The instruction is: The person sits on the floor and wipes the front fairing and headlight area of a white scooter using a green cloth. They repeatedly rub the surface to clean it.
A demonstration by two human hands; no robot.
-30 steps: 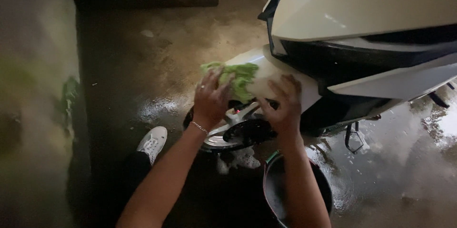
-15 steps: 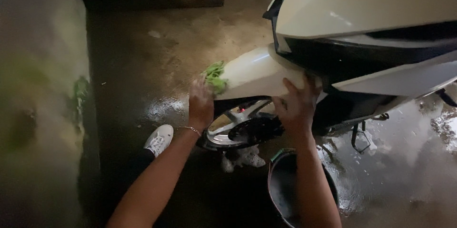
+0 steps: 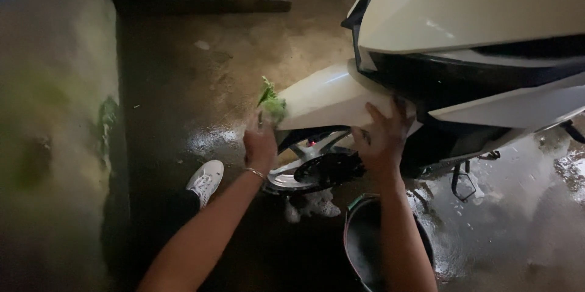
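Note:
A white scooter (image 3: pixel 463 30) stands at the right, its white front fender (image 3: pixel 329 97) over the front wheel (image 3: pixel 311 167). My left hand (image 3: pixel 260 144) grips a green cloth (image 3: pixel 272 104) pressed against the fender's front tip. Further back, my right hand (image 3: pixel 384 136) rests flat on the fender's side with the fingers spread. A thin bracelet circles my left wrist.
A dark bucket (image 3: pixel 365 246) stands on the wet concrete floor (image 3: pixel 213 66) just below my right forearm. White foam (image 3: pixel 314 205) lies under the wheel. My white shoe (image 3: pixel 206 179) is at the left, beside a stained wall (image 3: pixel 55 121). The kickstand (image 3: pixel 463 179) hangs at the right.
The green cloth has slid from the top of the fender forward and down to its front tip with my left hand. My right hand has stayed on the fender's side.

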